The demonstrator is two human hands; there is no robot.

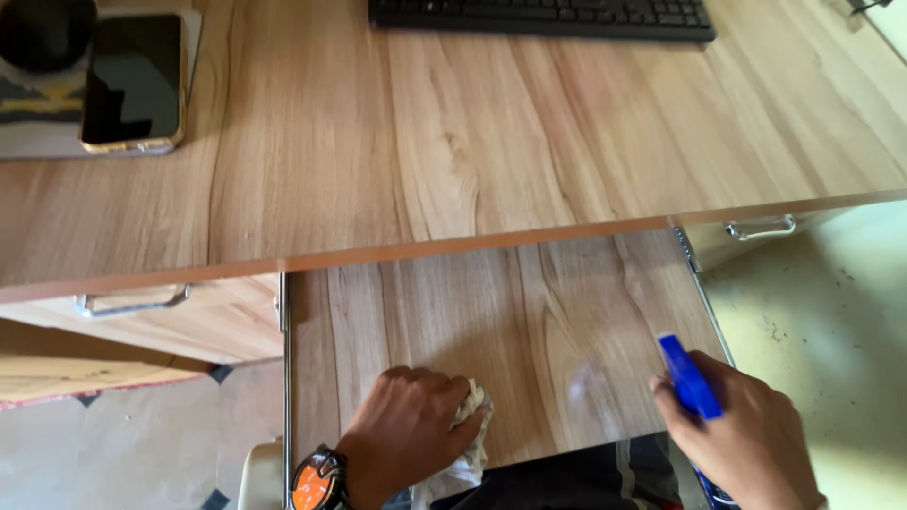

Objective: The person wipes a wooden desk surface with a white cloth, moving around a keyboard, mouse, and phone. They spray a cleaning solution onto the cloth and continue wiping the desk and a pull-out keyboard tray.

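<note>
Wiping pull-out tray (pixel 529 312), spray just laid near its front edge.
Left hand (pixel 411 430) clutches crumpled cloth (pixel 470 434); right hand (pixel 746 434) grips blue spray bottle (pixel 688 378). Likely next: cloth across mist.

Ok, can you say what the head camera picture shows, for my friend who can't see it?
A person's left hand presses a crumpled white cloth on a pulled-out wooden tray under a desk, while the right hand holds a blue spray bottle. A black keyboard and a phone lie on the desk.

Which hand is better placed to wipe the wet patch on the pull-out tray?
Probably the left hand: it already presses the crumpled cloth on the tray, beside the patch. The right hand holds the blue spray bottle.
</note>
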